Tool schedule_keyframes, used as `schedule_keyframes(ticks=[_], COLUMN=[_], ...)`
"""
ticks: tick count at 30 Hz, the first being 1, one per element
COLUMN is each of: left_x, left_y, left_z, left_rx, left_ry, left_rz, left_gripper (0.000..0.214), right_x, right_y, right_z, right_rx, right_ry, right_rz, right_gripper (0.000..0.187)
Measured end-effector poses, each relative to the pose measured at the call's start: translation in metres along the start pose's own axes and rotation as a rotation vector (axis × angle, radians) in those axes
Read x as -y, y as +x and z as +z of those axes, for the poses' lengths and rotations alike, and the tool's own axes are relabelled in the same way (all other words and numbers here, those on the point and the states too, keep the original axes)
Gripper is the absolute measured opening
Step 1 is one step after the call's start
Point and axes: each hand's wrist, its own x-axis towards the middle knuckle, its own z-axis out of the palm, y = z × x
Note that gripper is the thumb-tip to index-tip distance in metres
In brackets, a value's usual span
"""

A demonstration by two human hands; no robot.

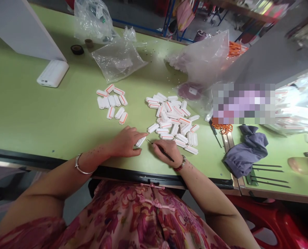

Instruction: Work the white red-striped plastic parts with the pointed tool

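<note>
My left hand (124,141) rests on the green table with its thumb and fingers closed around a small white plastic piece (141,142), whose upper face shows dark marks too small to make out. My right hand (169,149) grips a slim black pen-like tool (166,155), its thin tip pointing at that piece; whether the tip touches it I cannot tell. Just beyond my right hand lies a loose pile of similar white pieces (173,116), many with an orange-red edge line. Ahead of my left hand a smaller group of white pieces (111,101) is spread out.
Clear plastic bags (117,58) lie along the far side, near a roll of black tape (77,49). A white power bank-like block (53,73) stands by the left panel. To the right are a grey cloth (247,150), thin dark rods (272,180) and orange parts (223,126).
</note>
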Motion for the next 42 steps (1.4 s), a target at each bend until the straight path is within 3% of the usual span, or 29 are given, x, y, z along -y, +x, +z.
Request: schedule_keyframes(ticks=[4, 12, 19, 27, 42], left_x=[0.001, 0.014, 0.015, 0.008, 0.003], left_y=[-0.003, 0.0, -0.001, 0.001, 0.001], left_z=[-0.01, 0.004, 0.006, 0.018, 0.018], left_rx=[0.072, -0.068, -0.067, -0.115, -0.215], left_ry=[-0.071, 0.088, 0.011, 0.05, 0.132], left_rz=[0.001, -0.027, 0.033, 0.036, 0.109], left_gripper=[0.054, 0.042, 0.024, 0.027, 0.021], right_x=[-0.001, -0.002, -0.001, 0.001, 0.003], right_y=[0.0, -0.002, -0.002, -0.002, -0.001], right_z=[0.0, 0.002, 0.001, 0.002, 0.003], right_rx=[0.009, -0.021, -0.061, 0.005, -0.042], right_ry=[0.011, 0.024, 0.047, 0.019, -0.007], right_rz=[0.01, -0.011, -0.065, -0.039, -0.071], right_gripper=[0.022, 0.019, 0.015, 0.02, 0.02])
